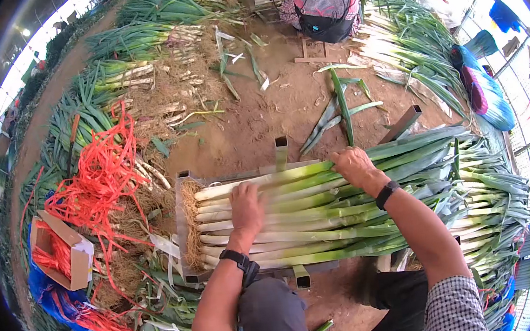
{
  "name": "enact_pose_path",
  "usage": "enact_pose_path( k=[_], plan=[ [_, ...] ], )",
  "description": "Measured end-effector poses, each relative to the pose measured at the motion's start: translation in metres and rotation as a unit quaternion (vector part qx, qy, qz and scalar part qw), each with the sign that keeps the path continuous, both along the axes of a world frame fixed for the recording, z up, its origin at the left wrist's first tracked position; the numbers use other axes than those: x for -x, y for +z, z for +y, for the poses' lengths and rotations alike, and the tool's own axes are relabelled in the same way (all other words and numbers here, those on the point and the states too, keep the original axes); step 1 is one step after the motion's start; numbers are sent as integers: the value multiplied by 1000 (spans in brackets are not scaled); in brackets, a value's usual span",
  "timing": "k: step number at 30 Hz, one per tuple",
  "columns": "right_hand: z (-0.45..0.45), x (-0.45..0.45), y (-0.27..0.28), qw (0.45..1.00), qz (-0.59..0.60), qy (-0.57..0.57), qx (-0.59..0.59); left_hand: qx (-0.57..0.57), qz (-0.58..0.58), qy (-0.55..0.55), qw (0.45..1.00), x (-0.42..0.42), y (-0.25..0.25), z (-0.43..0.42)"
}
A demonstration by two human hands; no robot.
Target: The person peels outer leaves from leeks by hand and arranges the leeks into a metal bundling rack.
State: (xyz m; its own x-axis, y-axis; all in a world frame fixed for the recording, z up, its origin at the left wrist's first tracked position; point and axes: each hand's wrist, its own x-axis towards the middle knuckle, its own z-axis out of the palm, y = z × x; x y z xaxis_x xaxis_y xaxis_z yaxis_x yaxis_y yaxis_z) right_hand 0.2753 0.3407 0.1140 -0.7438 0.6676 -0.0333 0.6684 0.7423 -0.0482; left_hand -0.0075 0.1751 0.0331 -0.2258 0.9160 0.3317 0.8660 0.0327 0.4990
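Observation:
Long leeks [296,220] lie side by side on a metal frame [186,237], with roots [192,227] at the left and green leaves [419,179] at the right. Across the white stalks rests my left hand [247,209], slightly blurred, its fingers stretched out over them. My right hand [354,168] is closed around the top leek [307,173], where white turns to green. Both hands touch the layer of leeks from above. What lies under my palms is hidden.
Red plastic strips [104,181] heap at the left, near a cardboard box [63,252]. More leeks [497,188] are piled at the right. Square metal posts [281,151] [404,121] rise behind the frame. Another person [325,0] sits ahead among leek piles.

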Motion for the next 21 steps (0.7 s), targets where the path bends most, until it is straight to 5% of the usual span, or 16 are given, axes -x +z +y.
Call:
enact_pose_path(
  k=[9,12,21],
  plan=[
    [1,4,19,996,-5,-34,86,140,93,5,986,16,30,-32],
    [-3,6,17,999,4,39,-1,140,114,-4,983,16,27,-34],
    [-19,29,19,997,-31,68,0,171,105,-68,977,26,40,-31]
  ],
)
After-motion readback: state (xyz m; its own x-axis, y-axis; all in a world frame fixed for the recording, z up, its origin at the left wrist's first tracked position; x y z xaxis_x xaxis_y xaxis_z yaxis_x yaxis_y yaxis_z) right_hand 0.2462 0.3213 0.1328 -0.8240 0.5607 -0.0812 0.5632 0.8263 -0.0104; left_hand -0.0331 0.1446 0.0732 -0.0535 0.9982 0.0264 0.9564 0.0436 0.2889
